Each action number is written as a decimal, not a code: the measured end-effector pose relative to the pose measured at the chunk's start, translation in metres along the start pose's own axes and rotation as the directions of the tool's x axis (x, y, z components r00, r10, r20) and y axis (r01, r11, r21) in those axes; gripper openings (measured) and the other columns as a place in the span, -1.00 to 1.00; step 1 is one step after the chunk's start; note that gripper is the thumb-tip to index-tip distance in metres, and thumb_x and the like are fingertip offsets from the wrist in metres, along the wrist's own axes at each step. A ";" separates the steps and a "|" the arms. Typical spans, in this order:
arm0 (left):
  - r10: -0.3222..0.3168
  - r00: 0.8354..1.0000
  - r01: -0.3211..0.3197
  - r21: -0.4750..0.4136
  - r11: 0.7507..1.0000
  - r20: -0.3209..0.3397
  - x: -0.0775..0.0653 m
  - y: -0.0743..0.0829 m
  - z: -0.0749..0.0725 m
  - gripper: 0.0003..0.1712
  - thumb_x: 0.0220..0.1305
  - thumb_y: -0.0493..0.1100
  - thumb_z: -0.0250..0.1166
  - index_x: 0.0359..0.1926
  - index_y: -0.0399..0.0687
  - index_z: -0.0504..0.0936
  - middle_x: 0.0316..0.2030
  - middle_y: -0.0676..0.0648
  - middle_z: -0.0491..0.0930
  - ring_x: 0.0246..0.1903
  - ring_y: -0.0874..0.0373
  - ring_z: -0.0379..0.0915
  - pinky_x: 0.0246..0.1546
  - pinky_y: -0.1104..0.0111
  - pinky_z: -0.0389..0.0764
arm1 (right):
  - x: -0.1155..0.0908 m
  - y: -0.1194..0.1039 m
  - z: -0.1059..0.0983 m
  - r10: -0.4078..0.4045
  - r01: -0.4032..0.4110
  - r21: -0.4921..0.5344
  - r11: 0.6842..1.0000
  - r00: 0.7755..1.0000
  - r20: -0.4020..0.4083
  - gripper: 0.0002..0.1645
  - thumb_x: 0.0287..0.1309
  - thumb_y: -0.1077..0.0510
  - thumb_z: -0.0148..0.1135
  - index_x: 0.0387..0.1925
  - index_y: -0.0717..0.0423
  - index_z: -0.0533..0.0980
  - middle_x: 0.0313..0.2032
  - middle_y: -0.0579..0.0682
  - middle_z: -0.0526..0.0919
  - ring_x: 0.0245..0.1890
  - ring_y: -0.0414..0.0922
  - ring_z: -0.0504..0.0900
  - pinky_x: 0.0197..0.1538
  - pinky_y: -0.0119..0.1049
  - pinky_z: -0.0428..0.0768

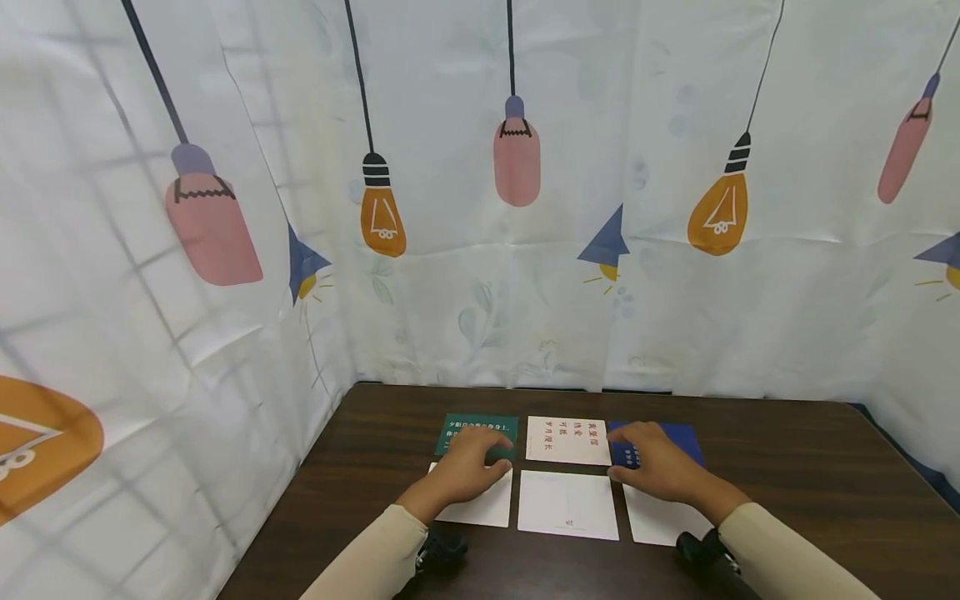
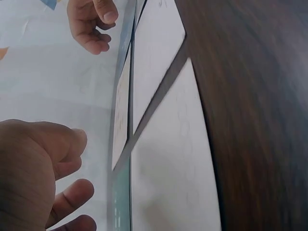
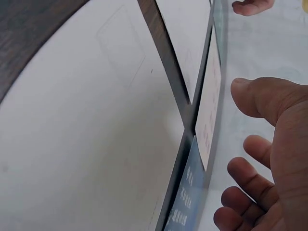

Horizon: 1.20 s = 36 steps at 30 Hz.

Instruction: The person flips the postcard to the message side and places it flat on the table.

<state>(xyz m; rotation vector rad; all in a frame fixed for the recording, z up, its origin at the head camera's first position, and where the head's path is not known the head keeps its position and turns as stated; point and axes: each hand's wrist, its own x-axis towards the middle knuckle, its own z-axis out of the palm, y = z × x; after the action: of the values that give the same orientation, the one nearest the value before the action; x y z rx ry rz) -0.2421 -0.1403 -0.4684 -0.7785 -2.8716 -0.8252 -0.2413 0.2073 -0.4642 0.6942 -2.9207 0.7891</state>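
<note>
Two rows of cards lie on a dark wooden table. In the back row are a green card [image 1: 452, 435] with pale writing, a cream card [image 1: 567, 440] with red writing and a blue card [image 1: 686, 437] with pale writing. In front lie three pale cards, on the left [image 1: 483, 507], in the middle [image 1: 567, 504] and on the right [image 1: 663, 518]. Over the left pair hovers my left hand [image 1: 468, 467], fingers loosely bent, partly hiding the green card. My right hand [image 1: 663, 465] is likewise above the right pair, holding nothing; the wrist views show air beneath both.
The brown tabletop [image 1: 810, 467] extends to both sides of the cards. A white curtain [image 1: 480, 333] printed with lamps hangs behind the table and along the left. Dark bands with devices [image 1: 442, 550] sit on both wrists.
</note>
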 end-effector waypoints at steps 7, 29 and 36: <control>-0.037 0.999 0.036 -0.010 0.999 -0.020 -0.006 -0.012 -0.008 -0.70 0.39 -0.10 0.36 0.09 -0.04 0.69 0.09 -0.05 0.63 0.24 -0.16 0.38 0.23 -0.30 0.20 | 0.009 -0.006 0.004 0.006 -0.006 -0.026 1.000 1.000 0.002 -0.36 0.12 -0.04 0.54 0.19 0.11 0.56 0.16 0.09 0.58 0.25 0.20 0.43 0.22 0.21 0.43; -0.158 0.986 0.157 -0.012 0.987 -0.049 -0.012 -0.049 -0.027 -0.67 0.36 -0.12 0.40 0.10 -0.05 0.70 0.14 -0.14 0.56 0.20 -0.20 0.35 0.22 -0.24 0.23 | 0.037 -0.026 0.022 0.041 -0.041 -0.025 0.999 0.999 0.020 -0.31 0.07 -0.07 0.56 0.21 0.07 0.57 0.19 0.06 0.58 0.27 0.12 0.41 0.25 0.14 0.43; -0.209 0.976 0.208 -0.014 0.978 -0.058 -0.017 -0.060 -0.035 -0.62 0.35 -0.11 0.40 0.16 -0.04 0.67 0.20 -0.20 0.51 0.24 -0.24 0.33 0.23 -0.24 0.26 | 0.043 -0.031 0.028 0.016 -0.016 -0.015 1.000 1.000 0.013 -0.32 0.08 -0.07 0.56 0.20 0.08 0.56 0.18 0.05 0.58 0.26 0.11 0.41 0.24 0.12 0.43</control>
<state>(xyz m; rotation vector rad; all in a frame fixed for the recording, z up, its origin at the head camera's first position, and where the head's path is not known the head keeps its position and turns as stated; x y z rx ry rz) -0.2595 -0.2095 -0.4708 -0.4486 -2.9331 -0.8648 -0.2649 0.1523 -0.4673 0.6783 -2.9444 0.7659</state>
